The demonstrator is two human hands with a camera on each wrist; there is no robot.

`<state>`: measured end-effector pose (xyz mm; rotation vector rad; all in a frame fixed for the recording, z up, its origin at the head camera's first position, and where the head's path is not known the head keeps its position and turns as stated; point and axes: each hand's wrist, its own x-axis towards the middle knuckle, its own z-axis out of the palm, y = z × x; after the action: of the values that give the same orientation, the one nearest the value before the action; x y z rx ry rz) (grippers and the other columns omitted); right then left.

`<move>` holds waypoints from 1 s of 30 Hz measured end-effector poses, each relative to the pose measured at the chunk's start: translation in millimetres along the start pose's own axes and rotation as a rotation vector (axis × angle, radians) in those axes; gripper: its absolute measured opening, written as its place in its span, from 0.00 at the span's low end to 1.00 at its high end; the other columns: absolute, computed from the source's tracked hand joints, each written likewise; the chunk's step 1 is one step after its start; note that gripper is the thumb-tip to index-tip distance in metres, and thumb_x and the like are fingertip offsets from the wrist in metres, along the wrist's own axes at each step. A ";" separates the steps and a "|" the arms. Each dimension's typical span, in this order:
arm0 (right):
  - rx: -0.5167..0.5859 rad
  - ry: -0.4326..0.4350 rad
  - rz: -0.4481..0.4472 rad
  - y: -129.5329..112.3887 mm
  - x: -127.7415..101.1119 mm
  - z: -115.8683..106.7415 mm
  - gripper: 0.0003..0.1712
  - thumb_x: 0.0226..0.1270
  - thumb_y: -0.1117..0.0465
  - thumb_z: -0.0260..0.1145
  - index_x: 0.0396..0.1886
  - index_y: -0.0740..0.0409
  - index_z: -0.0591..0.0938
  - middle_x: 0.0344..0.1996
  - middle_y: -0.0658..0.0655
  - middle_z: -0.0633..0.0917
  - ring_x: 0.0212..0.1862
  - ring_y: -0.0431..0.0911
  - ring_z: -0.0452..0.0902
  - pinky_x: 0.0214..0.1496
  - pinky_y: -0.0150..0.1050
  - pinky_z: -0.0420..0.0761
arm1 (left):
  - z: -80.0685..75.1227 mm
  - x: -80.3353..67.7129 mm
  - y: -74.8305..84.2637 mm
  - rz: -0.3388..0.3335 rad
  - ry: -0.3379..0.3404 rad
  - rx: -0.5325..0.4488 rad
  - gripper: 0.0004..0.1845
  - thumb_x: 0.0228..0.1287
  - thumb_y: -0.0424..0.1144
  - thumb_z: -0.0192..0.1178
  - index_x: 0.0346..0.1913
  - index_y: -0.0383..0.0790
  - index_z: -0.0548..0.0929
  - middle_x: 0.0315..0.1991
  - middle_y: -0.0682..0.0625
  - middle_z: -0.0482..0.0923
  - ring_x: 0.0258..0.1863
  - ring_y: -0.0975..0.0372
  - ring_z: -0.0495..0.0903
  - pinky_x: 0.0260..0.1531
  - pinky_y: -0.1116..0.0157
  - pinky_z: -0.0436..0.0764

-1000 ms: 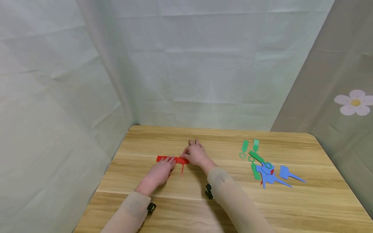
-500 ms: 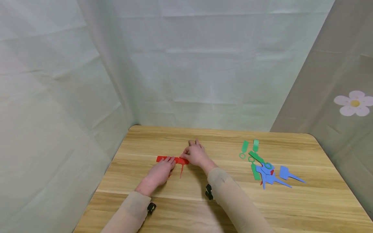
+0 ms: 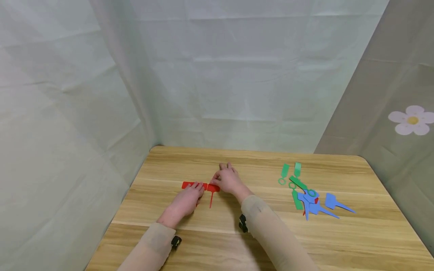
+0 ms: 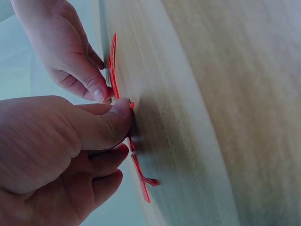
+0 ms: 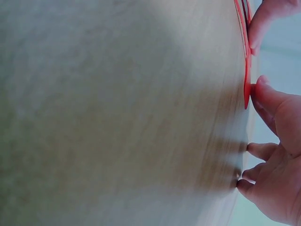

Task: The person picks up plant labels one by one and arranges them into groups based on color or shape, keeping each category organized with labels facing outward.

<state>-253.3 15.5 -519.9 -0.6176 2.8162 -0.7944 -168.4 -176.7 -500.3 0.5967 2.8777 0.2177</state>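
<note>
Red tag shifted slightly nearer. Right hand touches it, left hand on red strip beside it; pinching or pressing, can't tell for either.

Desk: under both grips and all tags. Row of three: left tag, left of and partly under left grip; middle tag, under the same; right tag, between left grip and right grip, touching the latter, stem nearward. Well right of right grip: ringed tags, one overlapping a nearer heap of stemmed tags; outlying tag, rightmost. Cloth: beyond both grips, behind desk.
</note>
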 end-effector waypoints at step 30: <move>0.018 0.000 -0.022 2.7 -2.3 -2.3 0.13 0.77 0.46 0.70 0.41 0.48 0.92 0.81 0.68 0.64 0.82 0.74 0.47 0.82 0.67 0.53 | 2.5 3.3 -0.8 -0.008 0.011 0.022 0.25 0.75 0.30 0.66 0.71 0.29 0.79 0.76 0.36 0.72 0.77 0.43 0.68 0.75 0.44 0.69</move>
<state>-252.7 19.7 -519.3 -0.6464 2.8039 -0.8233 -171.2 -175.9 -503.4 0.5902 2.8961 0.1887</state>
